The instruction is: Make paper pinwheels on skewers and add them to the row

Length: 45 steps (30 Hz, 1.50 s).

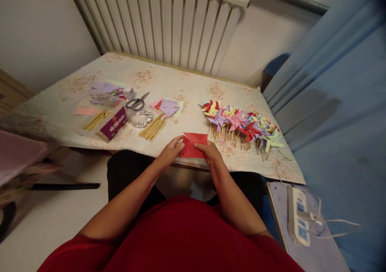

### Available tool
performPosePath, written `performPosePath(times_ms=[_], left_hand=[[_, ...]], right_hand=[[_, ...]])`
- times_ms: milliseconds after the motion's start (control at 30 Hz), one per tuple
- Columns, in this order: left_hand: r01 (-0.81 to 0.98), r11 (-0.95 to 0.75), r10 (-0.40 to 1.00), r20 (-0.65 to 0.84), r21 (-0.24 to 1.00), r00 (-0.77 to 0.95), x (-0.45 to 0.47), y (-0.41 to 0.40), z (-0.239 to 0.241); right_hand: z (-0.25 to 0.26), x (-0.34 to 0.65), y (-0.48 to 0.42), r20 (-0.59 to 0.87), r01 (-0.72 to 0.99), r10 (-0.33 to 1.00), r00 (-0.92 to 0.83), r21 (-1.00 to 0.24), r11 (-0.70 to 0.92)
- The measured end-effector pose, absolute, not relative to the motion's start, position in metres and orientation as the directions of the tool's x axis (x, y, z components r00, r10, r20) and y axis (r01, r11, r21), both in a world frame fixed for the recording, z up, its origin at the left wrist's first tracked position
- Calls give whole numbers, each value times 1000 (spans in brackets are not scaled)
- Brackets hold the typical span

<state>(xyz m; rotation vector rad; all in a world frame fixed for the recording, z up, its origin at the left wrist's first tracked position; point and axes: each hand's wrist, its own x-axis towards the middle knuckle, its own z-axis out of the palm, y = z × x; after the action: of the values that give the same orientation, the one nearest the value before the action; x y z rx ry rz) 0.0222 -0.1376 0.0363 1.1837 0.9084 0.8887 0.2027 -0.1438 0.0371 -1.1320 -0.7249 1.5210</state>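
A square of red paper (194,150) with slits toward its corners is held at the table's front edge. My left hand (171,152) grips its left side, thumb on top. My right hand (211,152) pinches the right side, its thumb resting on the face of the sheet. Beyond it lie several cut paper squares, with a purple square (169,108) uppermost. A bundle of thin wooden sticks (153,128) sits left of my hands, beside a round clear container (142,119) of small shiny pieces. Scissors (137,102) lie just behind that container.
Finished paper pinwheels (237,120) on sticks are grouped at the right of the flowered tablecloth (187,83). A clear box with a purple label (113,123) stands at the left. A power strip (298,217) with cables is at lower right, near a blue curtain (337,115).
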Motion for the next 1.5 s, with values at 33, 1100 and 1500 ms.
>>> performPosePath(times_ms=[33,1100,1500], left_hand=[[-99,155,923,-108,983,369,19,-138,37],[205,-289,886,179,935,428,15,-134,67],[70,-45,948,20,997,317,27,-133,68]], right_hand=[[39,205,-143,-283,-397,959,20,-883,-252],[60,198,-147,-218,-306,976,8,-930,-205],[64,197,-148,-239,-328,971,4,-917,-225]])
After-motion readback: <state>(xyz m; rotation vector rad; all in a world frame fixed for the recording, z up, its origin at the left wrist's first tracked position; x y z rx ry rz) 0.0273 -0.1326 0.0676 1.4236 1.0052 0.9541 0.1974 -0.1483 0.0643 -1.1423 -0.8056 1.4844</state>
